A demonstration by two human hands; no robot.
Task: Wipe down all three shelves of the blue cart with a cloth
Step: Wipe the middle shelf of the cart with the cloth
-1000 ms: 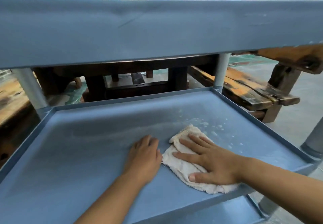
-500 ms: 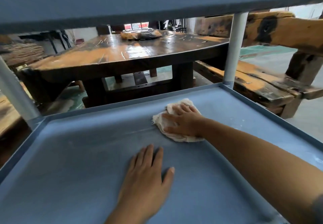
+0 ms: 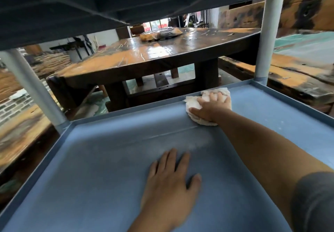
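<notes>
Here the white cloth [image 3: 192, 103] lies bunched on the middle shelf [image 3: 108, 168] of the blue cart, far back and right of centre, just beside the shelf's raised far rim and near the right rear post [image 3: 269, 32]. The right hand [image 3: 210, 107] sits on top of it, the arm stretched well forward. The palm presses down and the fingers curl over the mound of fabric, with the thumb lying along its near edge. Frayed cloth shows on the left side of the hand and under the wrist.

The left hand [image 3: 169, 188] is well apart from the cloth, closer to the camera. It rests flat on the bare blue surface, fingers straight and a little spread, holding nothing.

A faint pale streak crosses the shelf between the two hands, and a few white specks [image 3: 282, 123] dot the surface out to the right. The dark underside of the upper shelf [image 3: 72, 5] fills the top of the view. The left rear post [image 3: 34, 90] rises from the far left corner. Beyond the cart stands a glossy wooden table [image 3: 162, 50], with a rough wooden bench [image 3: 298, 79] to its right.
</notes>
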